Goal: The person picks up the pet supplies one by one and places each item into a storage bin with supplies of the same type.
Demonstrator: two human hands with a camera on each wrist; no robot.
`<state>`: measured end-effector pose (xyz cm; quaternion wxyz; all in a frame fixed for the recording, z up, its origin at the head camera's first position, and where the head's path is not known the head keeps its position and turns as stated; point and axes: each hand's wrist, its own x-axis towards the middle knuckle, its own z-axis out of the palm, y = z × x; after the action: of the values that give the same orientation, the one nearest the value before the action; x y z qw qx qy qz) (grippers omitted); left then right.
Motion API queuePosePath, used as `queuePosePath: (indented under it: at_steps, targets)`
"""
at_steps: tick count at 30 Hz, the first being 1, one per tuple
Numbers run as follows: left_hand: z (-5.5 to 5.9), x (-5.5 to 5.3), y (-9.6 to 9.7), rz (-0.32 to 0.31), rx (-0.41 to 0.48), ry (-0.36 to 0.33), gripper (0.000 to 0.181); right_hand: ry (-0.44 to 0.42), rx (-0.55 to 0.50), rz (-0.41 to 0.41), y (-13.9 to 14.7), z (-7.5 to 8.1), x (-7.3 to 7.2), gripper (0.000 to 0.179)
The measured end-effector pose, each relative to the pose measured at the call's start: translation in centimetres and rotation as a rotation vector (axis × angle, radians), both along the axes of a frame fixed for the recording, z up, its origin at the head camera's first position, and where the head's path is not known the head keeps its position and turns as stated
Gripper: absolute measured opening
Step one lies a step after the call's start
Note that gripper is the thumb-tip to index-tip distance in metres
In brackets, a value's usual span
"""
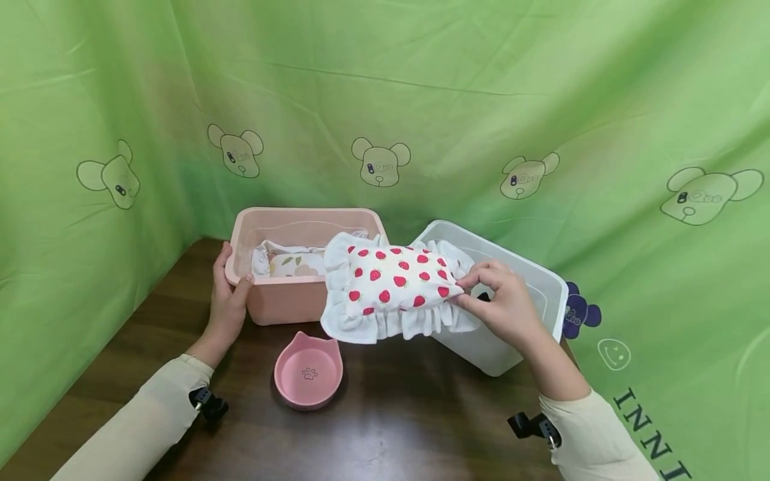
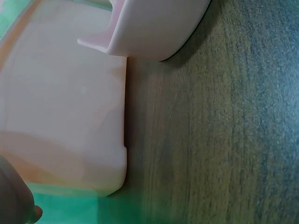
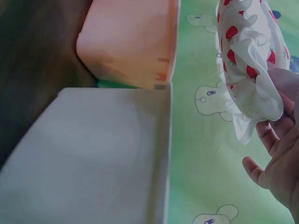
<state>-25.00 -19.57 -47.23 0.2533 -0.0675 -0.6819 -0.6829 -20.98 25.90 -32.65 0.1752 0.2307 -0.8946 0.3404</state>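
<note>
Pillow aloft, pinched by right hand

Blocking parts of pink bin and white bin from the head. With left hand clasped on pink bin's corner. Visible from the head alone: floral cloth inside pink bin, paw print inside bowl.

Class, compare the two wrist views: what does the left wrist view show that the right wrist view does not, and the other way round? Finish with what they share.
Only left wrist: the pink bowl and part of the left hand.
Only right wrist: the strawberry cushion, the right hand holding it, and the white bin.
Both: the pink bin, the table and green backdrop.
</note>
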Motion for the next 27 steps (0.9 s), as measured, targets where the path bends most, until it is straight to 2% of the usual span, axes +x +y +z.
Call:
queuePosePath:
  at_steps: [8, 13, 17, 20, 24, 27]
  targets:
    - [0.2, -0.1, 0.0, -0.022, 0.007, -0.014, 0.068, -0.011, 0.046, 0.008, -1.3, 2.0, -3.3, 0.011]
    - [0.2, -0.5, 0.3, -0.020, 0.010, -0.011, 0.069, -0.040, 0.080, -0.001, -1.8, 3.3, -5.5, 0.007]
    - [2.0, 0.6, 1.3, -0.025, 0.003, -0.037, 0.068, -0.076, 0.094, -0.029, -2.2, 4.0, -6.7, 0.009]
    - [2.3, 0.8, 1.6, -0.034, 0.008, -0.060, 0.067, -0.094, 0.111, -0.035, -2.6, 4.2, -7.5, 0.010]
    - [0.6, -0.5, 1.2, -0.028, 0.020, -0.051, 0.068, -0.085, 0.156, -0.015, -3.5, 4.7, -8.8, 0.010]
    - [0.3, -0.8, 1.2, -0.027, 0.030, -0.030, 0.069, -0.071, 0.190, -0.003, -4.2, 5.2, -9.8, 0.011]
